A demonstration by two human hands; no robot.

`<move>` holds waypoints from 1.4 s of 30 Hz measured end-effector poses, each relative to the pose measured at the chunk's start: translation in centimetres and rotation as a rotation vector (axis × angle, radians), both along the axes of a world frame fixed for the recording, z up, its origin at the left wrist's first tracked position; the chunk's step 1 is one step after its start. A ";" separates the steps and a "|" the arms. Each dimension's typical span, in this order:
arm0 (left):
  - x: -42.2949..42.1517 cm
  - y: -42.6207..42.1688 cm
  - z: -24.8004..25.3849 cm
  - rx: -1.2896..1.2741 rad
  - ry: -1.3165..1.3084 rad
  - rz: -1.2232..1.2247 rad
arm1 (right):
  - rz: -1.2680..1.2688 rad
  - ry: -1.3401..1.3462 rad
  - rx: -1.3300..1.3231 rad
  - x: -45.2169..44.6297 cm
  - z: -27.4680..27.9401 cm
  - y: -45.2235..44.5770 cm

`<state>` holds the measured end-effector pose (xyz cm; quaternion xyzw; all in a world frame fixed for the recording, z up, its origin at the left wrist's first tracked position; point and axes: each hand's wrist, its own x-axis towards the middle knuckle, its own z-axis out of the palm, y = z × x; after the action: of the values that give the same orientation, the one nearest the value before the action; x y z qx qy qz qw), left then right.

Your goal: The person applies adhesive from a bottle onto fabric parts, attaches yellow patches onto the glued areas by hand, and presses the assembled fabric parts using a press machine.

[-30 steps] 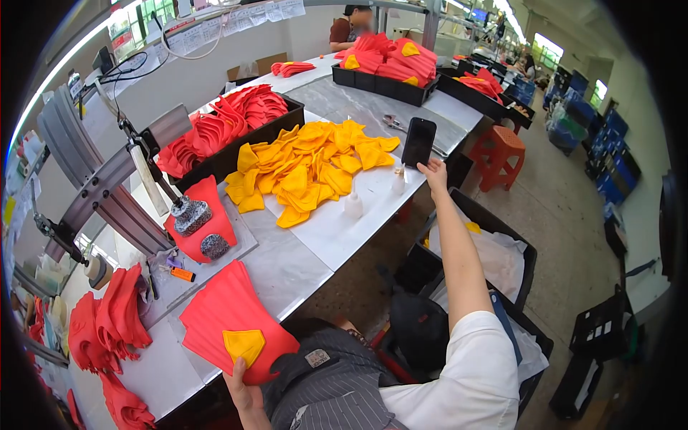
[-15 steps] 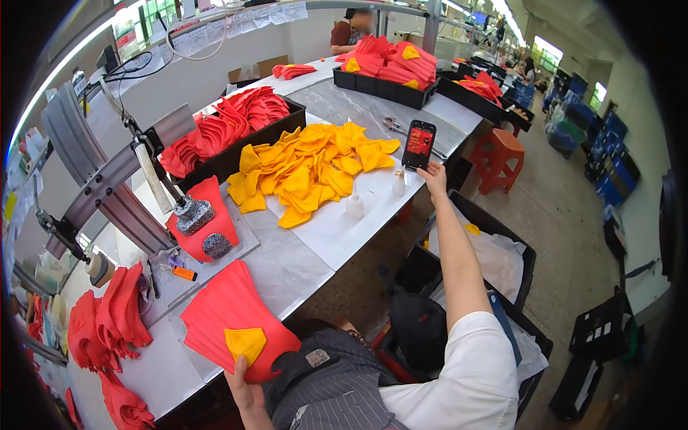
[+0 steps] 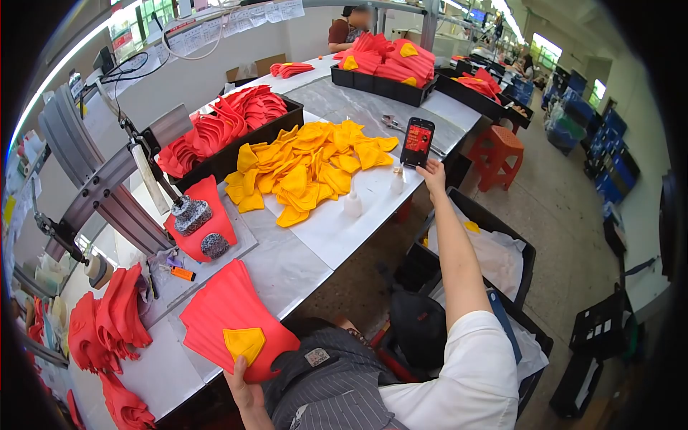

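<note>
- Biggest thing going, the table (image 3: 276, 266): it runs away from me on a slant, and everything I'm handling is on it or at its near edge.
- Over on its left, a metal frame (image 3: 100, 190) leans across, and below its arm a speckled grey block (image 3: 192, 216) sits on a flat red piece.
- Behind that, a black crate (image 3: 294, 118), heaped with curled red pieces (image 3: 229, 118); a far crate (image 3: 383, 87) carries more, some with yellow patches showing.
- Down on the floor, right of the table, a red stool (image 3: 498, 150).
- Mid-table, a loose yellow pile (image 3: 304, 168), spread wide over a white sheet.
- And here's my red piece (image 3: 229, 304)! Its pleated end fans out over the table's near edge, its curved end close to my apron.
- My left hand (image 3: 247, 393) has it pinched at the lower edge, thumb on top, fingers mostly hidden underneath; closed, no gap.
- Out at full stretch, my right hand (image 3: 433, 179) has its fingertips at the phone's bottom edge; whether they grip or merely touch, I can't tell.
- The phone (image 3: 416, 142) stands upright, screen lit red.
- Under my left thumb, a yellow patch (image 3: 245, 340) lies on the red piece.
- Two small white bottles (image 3: 352, 205) stand between pile and table edge.
- Smallest call: an orange lighter (image 3: 183, 274), lying near the block.
</note>
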<state>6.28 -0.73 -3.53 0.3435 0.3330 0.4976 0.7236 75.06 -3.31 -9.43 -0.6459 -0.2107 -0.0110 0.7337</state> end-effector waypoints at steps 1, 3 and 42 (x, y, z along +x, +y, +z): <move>-0.3 0.1 -0.5 0.012 -0.002 -0.014 | 0.000 -0.001 -0.001 -0.1 0.1 0.0; -0.4 0.2 -0.7 0.021 -0.005 -0.027 | -0.002 -0.001 -0.003 -0.2 0.2 0.0; 0.3 -0.1 0.2 -0.020 0.011 0.042 | 0.153 0.132 -0.777 7.4 11.7 -7.1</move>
<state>6.58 -0.83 -3.37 0.3319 0.3489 0.5073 0.7147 82.47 -10.37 2.25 -0.8572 -0.1991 0.1655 0.4452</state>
